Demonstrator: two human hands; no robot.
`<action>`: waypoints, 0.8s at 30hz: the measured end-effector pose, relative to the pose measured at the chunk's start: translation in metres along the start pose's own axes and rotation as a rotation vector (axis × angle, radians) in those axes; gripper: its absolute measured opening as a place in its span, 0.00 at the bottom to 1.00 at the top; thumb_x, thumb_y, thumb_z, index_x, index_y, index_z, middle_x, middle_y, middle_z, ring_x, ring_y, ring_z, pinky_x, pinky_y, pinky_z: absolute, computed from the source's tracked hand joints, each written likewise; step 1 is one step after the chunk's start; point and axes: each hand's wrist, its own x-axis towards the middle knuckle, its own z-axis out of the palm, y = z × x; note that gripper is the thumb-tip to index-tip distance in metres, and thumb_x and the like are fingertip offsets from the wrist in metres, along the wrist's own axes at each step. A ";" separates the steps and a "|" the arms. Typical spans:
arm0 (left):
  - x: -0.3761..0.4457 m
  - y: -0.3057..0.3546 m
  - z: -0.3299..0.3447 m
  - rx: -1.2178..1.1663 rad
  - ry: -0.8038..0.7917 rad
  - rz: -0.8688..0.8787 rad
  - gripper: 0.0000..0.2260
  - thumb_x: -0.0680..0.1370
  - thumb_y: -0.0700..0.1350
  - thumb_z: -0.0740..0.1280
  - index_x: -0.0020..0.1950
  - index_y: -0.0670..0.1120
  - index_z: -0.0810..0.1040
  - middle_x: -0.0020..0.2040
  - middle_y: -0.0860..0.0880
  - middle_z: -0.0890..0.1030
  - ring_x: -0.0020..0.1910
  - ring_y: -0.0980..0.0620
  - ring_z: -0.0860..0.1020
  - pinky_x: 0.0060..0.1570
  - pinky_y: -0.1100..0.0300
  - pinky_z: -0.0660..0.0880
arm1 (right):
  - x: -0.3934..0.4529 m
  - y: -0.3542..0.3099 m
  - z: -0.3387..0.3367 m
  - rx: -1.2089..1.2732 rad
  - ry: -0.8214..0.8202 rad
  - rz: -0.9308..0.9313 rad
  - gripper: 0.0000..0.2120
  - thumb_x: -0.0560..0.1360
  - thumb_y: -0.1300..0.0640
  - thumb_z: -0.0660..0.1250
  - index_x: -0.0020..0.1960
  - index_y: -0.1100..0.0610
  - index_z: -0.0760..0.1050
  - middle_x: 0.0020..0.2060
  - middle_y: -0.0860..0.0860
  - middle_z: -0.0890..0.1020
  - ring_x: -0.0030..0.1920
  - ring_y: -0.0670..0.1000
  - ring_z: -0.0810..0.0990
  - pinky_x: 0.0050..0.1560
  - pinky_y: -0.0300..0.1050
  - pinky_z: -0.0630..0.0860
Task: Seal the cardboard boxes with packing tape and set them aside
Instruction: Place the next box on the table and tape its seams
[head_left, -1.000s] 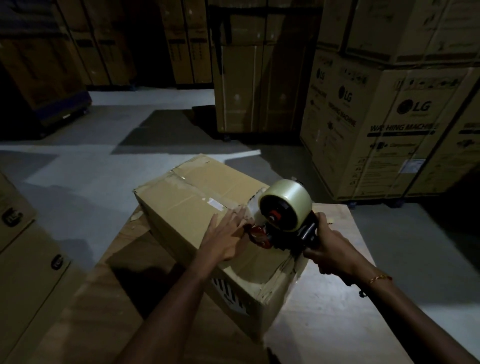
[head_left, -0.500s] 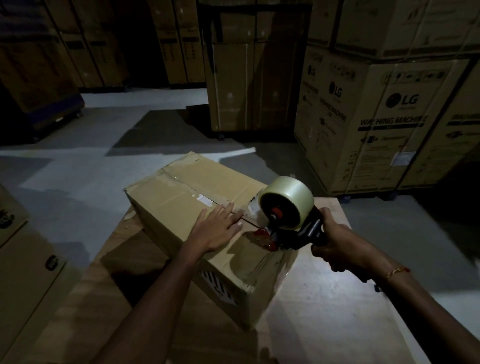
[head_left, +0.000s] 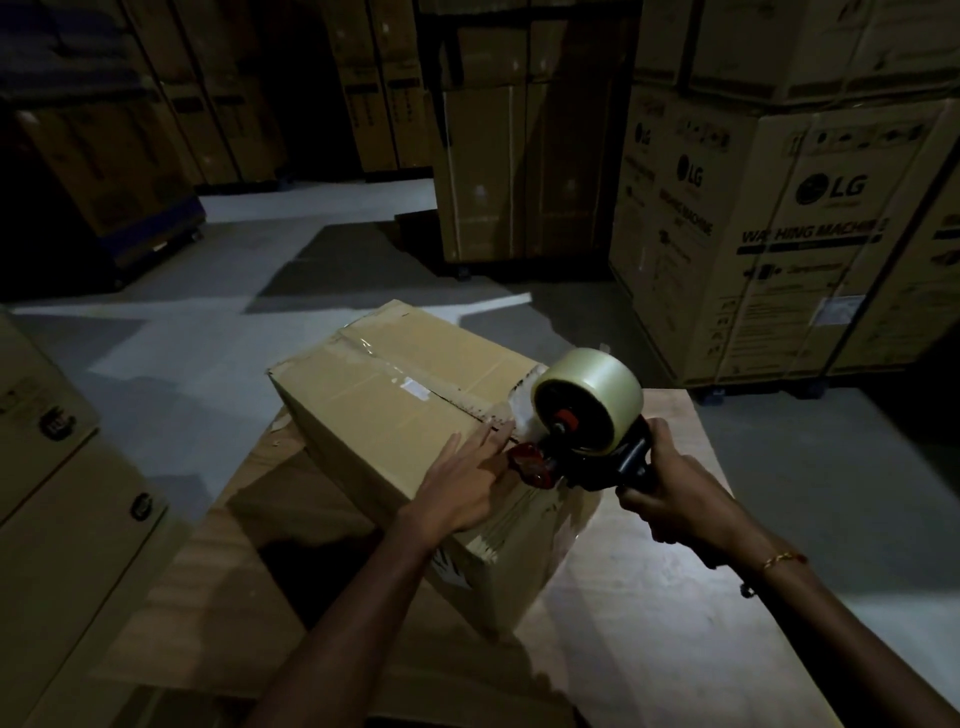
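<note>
**Top seam half taped, box not yet set aside**

Dim warehouse floor (head_left: 218, 332) is seen all round, with a low wooden surface (head_left: 675, 597) at the middle carrying the work. At the far left, stacked cartons (head_left: 57, 493) are crowded close against the surface's edge. Near the middle, the cardboard box (head_left: 374, 415) is laid slantwise on the surface, its top seam running away from the viewer. The left hand (head_left: 462, 486) is laid flat on the near end of the lid, fingers straight and together, pressing beside the seam. Just to its right, the tape dispenser (head_left: 582, 431) is set on the near end of the seam, its roll upright, and its handle is gripped by the right hand (head_left: 670, 493), fingers curled tight round it. Glossy tape is seen at the far end of the seam and down the near face; the middle stretch appears bare, so the sealing is judged to be partly done, and the setting aside is left. At the right, large washing machine cartons (head_left: 779, 234) are stacked well apart from the surface; free floor is judged to lie ahead, between the stacks.
</note>
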 end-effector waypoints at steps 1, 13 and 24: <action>0.002 0.000 0.002 -0.009 0.005 -0.006 0.32 0.81 0.36 0.56 0.83 0.56 0.52 0.83 0.56 0.39 0.81 0.53 0.39 0.79 0.48 0.39 | -0.001 0.001 0.001 -0.001 0.007 -0.004 0.27 0.78 0.62 0.69 0.66 0.48 0.56 0.40 0.51 0.79 0.28 0.49 0.78 0.26 0.36 0.73; -0.003 0.002 0.004 -0.066 0.051 -0.105 0.22 0.87 0.51 0.54 0.82 0.59 0.55 0.77 0.66 0.42 0.81 0.59 0.45 0.79 0.48 0.43 | -0.001 -0.009 -0.013 -0.001 -0.042 -0.048 0.31 0.79 0.62 0.69 0.71 0.43 0.55 0.42 0.50 0.76 0.28 0.50 0.78 0.26 0.40 0.74; 0.001 0.019 -0.009 -0.163 -0.037 -0.120 0.24 0.86 0.60 0.49 0.82 0.61 0.52 0.83 0.57 0.46 0.82 0.53 0.45 0.77 0.40 0.42 | -0.034 0.040 -0.028 0.139 -0.083 0.040 0.29 0.78 0.62 0.70 0.66 0.39 0.57 0.37 0.59 0.77 0.27 0.51 0.73 0.29 0.47 0.73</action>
